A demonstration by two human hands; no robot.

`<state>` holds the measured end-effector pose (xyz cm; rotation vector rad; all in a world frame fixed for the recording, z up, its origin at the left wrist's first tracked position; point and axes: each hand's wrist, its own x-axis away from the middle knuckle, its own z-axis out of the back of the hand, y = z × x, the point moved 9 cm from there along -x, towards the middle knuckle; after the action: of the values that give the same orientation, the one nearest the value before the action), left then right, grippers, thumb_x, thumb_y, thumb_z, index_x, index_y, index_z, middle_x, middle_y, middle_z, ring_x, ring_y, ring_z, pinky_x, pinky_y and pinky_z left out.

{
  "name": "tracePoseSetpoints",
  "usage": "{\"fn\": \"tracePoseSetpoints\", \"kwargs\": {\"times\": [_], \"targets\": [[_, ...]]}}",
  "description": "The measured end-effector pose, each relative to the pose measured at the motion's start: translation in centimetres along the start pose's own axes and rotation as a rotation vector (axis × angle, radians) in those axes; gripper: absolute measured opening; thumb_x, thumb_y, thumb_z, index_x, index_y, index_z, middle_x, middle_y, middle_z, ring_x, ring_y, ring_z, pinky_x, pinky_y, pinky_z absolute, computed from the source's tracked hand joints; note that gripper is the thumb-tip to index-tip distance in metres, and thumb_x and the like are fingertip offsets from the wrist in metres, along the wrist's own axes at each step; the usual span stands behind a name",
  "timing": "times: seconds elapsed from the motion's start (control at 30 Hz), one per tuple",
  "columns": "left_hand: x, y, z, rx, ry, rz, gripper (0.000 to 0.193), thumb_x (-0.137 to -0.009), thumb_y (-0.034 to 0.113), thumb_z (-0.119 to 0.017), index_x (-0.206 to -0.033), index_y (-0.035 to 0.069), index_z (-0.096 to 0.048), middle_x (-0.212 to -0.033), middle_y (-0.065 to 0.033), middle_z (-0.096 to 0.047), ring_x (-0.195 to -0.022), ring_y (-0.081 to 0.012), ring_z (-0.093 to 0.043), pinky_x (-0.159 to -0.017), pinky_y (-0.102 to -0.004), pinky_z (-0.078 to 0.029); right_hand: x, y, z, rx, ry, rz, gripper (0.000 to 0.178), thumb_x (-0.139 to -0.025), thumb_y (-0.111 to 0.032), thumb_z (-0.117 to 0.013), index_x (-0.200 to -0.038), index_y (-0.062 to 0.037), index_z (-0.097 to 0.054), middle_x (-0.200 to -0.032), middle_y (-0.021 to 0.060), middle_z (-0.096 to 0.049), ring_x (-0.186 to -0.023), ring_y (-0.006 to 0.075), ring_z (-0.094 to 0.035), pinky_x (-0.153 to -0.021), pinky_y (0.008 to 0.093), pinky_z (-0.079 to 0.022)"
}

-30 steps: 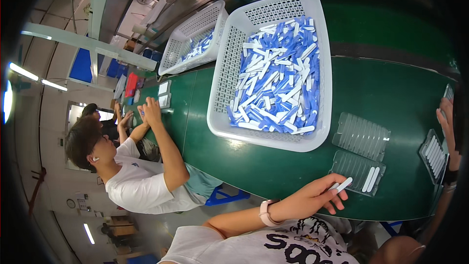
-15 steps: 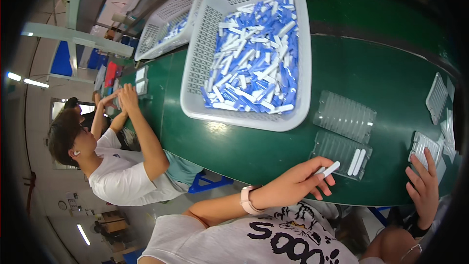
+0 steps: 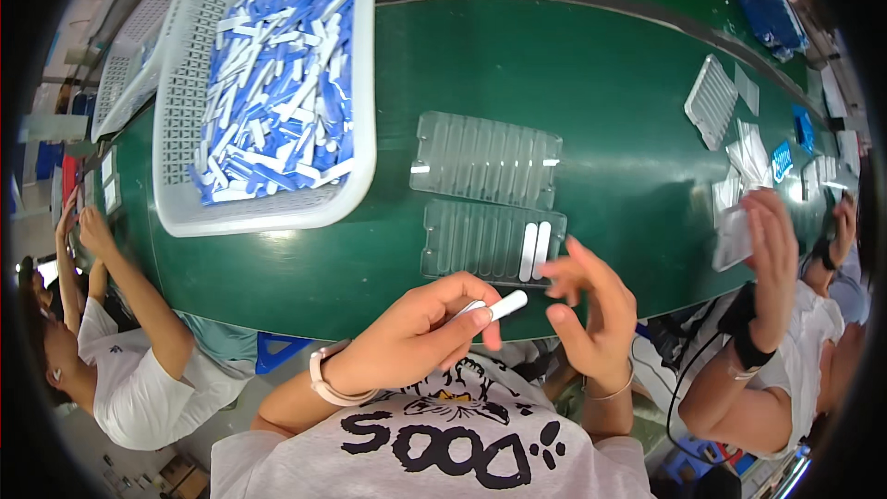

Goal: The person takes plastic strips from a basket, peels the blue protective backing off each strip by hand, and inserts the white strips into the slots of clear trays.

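Observation:
My left hand (image 3: 416, 333) grips a small white stick (image 3: 504, 305) by one end, just below a clear ridged tray (image 3: 471, 240) on the green table. That tray has two white sticks (image 3: 534, 250) lying in its right-hand slots. My right hand (image 3: 591, 314) is open with fingers spread, right beside the white stick's free end and over the tray's lower right corner. A second clear tray (image 3: 485, 159) lies behind it with nothing in its slots.
A white basket (image 3: 176, 129) full of blue and white sticks stands at the back left, another basket (image 3: 120, 83) beyond it. A person sits to my left (image 3: 120, 370). A person on my right holds a clear packet (image 3: 735, 236). More trays and packets (image 3: 711, 102) lie at right.
The view has swung right and closer to the trays. My right hand has come in beside the white stick, which my left hand still holds at the tray's front edge.

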<state>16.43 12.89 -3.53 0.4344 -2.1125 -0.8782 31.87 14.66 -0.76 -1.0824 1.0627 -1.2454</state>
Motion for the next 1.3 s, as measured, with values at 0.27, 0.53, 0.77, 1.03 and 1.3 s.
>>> {"fn": "tracePoseSetpoints", "kwargs": {"times": [0.27, 0.53, 0.77, 1.03, 1.3], "targets": [[-0.5, 0.3, 0.9, -0.022, 0.063, 0.041, 0.025, -0.102, 0.024, -0.038, -0.105, 0.003, -0.052, -0.069, 0.0019, -0.046, -0.057, -0.0043, -0.034, -0.050, -0.0211, -0.030, -1.3, 1.3, -3.9, -0.245, -0.163, -0.274, 0.015, -0.085, -0.005, -0.067, -0.099, 0.0012, -0.069, -0.078, 0.0085, -0.068, -0.068, 0.0107, -0.064, -0.058, 0.0219, -0.050], [0.1, 1.7, 2.0, -0.317, 0.058, -0.126, 0.019, -0.099, 0.016, -0.045, -0.094, 0.002, -0.056, -0.068, -0.0020, -0.053, -0.055, -0.0087, -0.045, -0.052, -0.0248, -0.038, -1.1, 1.7, -3.3, -0.348, -0.103, -0.352, 0.022, -0.093, -0.006, -0.055, -0.110, 0.0035, -0.065, -0.080, 0.0088, -0.069, -0.070, 0.0118, -0.065, -0.059, 0.0211, -0.050], [1.3, 5.2, 2.1, -0.896, 0.264, -0.509, 0.005, -0.090, 0.007, -0.056, -0.090, 0.002, -0.055, -0.074, -0.0089, -0.059, -0.054, -0.0251, -0.056, -0.049, -0.0326, -0.044, -0.9, 0.5, -3.7, -0.304, -0.122, -0.178, 0.022, -0.090, 0.000, -0.055, -0.110, 0.0055, -0.064, -0.087, 0.0120, -0.068, -0.073, 0.0132, -0.066, -0.063, 0.0220, -0.051], [1.6, 5.1, 1.9, -0.962, 0.204, -0.542, 0.004, -0.088, 0.003, -0.057, -0.091, 0.002, -0.055, -0.072, -0.0096, -0.059, -0.054, -0.0264, -0.056, -0.048, -0.0329, -0.044, -0.6, 0.9, -4.5, -0.401, -0.121, -0.302, 0.021, -0.086, 0.005, -0.059, -0.107, 0.0052, -0.065, -0.092, 0.0136, -0.067, -0.080, 0.0143, -0.066, -0.067, 0.0229, -0.052], [0.6, -0.1, 4.0, -0.123, 0.039, 0.164, 0.026, -0.093, 0.003, -0.043, -0.118, -0.001, -0.050, -0.076, -0.0049, -0.056, -0.064, -0.0133, -0.053, -0.066, -0.0274, -0.044, -4.1, -1.2, -0.6, 0.382, -0.112, 0.021, 0.012, -0.072, -0.004, -0.073, -0.081, -0.0029, -0.065, -0.101, 0.0079, -0.061, -0.092, 0.0230, -0.056, -0.079, 0.0333, -0.045]]}}
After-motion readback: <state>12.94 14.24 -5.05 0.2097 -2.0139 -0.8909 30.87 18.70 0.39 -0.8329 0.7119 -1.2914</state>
